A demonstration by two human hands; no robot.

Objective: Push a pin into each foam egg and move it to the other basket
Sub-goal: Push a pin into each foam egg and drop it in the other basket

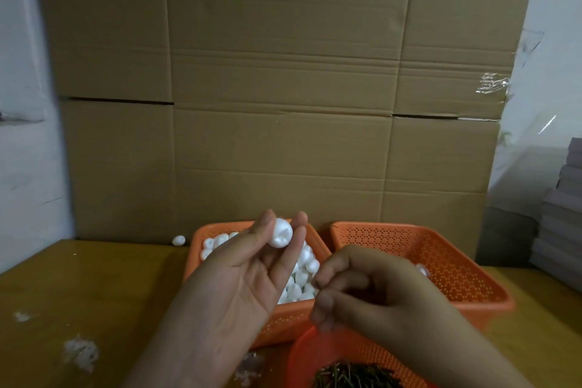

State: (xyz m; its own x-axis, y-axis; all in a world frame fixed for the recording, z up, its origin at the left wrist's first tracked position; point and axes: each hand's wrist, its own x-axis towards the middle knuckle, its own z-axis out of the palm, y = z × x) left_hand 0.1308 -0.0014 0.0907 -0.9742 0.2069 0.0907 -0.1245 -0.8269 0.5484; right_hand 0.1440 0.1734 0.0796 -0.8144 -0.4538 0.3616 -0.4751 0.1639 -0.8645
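Foam egg (280, 232) is pinched at the left hand (239, 274) fingertips, raised above the left basket (283, 321), one end exposed toward the right hand (362, 293), likely for pinning. Right grip is curled together; whether a pin is held cannot be told. Left basket is full of eggs; right basket (441, 261) looks almost bare; round basket (315, 353) holds pins (356, 376). One stray egg (178, 240) lies on the surface (78, 287).
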